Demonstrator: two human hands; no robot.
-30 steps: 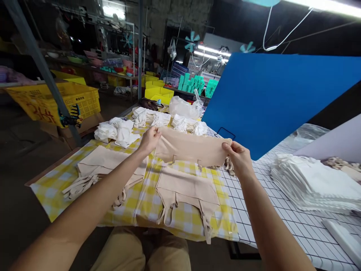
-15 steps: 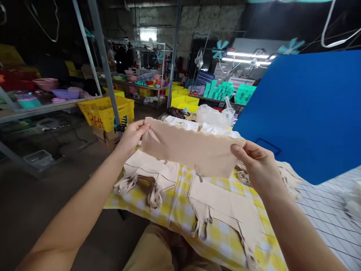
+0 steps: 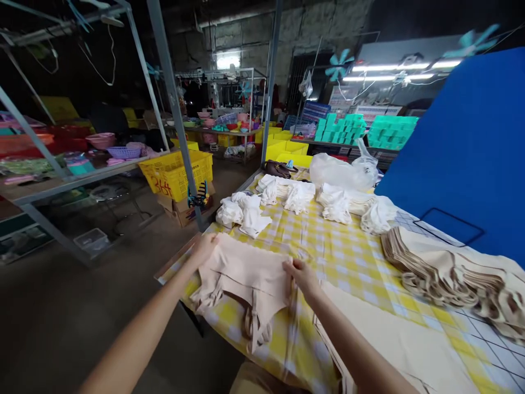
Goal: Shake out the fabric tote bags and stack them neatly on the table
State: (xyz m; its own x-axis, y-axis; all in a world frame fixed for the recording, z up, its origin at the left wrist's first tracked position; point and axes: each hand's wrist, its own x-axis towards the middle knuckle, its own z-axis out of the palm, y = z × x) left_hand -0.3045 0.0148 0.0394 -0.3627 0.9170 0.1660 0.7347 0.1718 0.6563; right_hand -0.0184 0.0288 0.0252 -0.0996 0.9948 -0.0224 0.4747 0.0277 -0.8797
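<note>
My left hand [image 3: 206, 247] pinches the left upper corner of a beige strappy top [image 3: 250, 268]. At its right upper corner, my right hand [image 3: 302, 275] is closed on the fabric between thumb and fingers. The top lies flat over the left pile, its upper edge stretched between my hands and its straps bunched toward me. Partly under my right forearm is another stack of beige tops [image 3: 381, 334]. All of this rests on a yellow and white checked cloth [image 3: 287, 235].
Bundles of white garments [image 3: 299, 194] line the table's far side, with a clear plastic bag [image 3: 342, 171] behind them. A thick beige stack [image 3: 455, 268] lies at right beside a large blue panel [image 3: 467, 153]. A metal post [image 3: 178, 109] and yellow crate [image 3: 176, 172] stand at left.
The beige top, held up in the air before, has come down onto the left pile. Both hands moved lower and closer together, and the view turned and shifted.
</note>
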